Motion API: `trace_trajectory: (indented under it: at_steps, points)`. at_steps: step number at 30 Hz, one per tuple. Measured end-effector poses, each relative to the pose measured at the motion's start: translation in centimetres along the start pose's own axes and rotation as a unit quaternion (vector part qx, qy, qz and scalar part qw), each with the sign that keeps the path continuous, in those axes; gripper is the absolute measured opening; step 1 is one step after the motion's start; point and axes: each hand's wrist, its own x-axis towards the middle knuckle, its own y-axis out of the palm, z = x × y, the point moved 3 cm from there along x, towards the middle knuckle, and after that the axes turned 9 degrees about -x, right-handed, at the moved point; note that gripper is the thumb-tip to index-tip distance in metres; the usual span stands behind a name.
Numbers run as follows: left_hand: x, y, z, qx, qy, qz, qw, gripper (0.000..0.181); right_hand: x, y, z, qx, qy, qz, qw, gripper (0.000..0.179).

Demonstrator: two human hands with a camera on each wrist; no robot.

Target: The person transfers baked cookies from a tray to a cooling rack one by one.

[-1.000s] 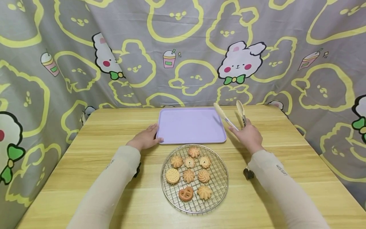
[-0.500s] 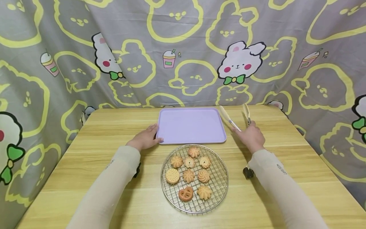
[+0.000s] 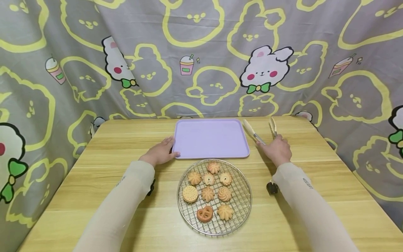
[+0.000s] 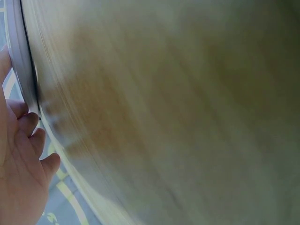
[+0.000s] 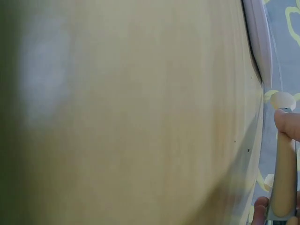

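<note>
My left hand rests against the left edge of a flat lilac tray, fingers extended along its side and thumb on the front left corner. In the left wrist view, the fingertips lie beside the tray's rim. To the right of the tray, my right hand grips a pair of kitchen tongs, whose arms are spread apart and point toward the curtain. The right wrist view has the thumb on the tongs' handle; part of that hand is out of frame.
In front of the tray stands a round wire rack bearing several cookies, among them a pretzel-shaped one and a round dotted one. The wooden table ends at a patterned grey curtain behind and at the sides.
My right hand has shifted right with the tongs, whose tips moved away from above the tray's right corner to beside it. The left hand, tray and rack stay put.
</note>
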Motion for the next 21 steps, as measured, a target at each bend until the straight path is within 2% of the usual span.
trace_trajectory:
  at_steps: [10, 21]
  points:
    - [0.40, 0.32, 0.28, 0.002, 0.002, 0.001, 1.0000, 0.081, 0.39, 0.35, -0.19, -0.010, -0.003, 0.000, 0.9999, 0.101]
    - [0.21, 0.20, 0.26, 0.003, 0.003, -0.001, 1.0000, 0.081, 0.64, 0.64, -0.51, -0.029, -0.010, 0.003, 0.9995, 0.101]
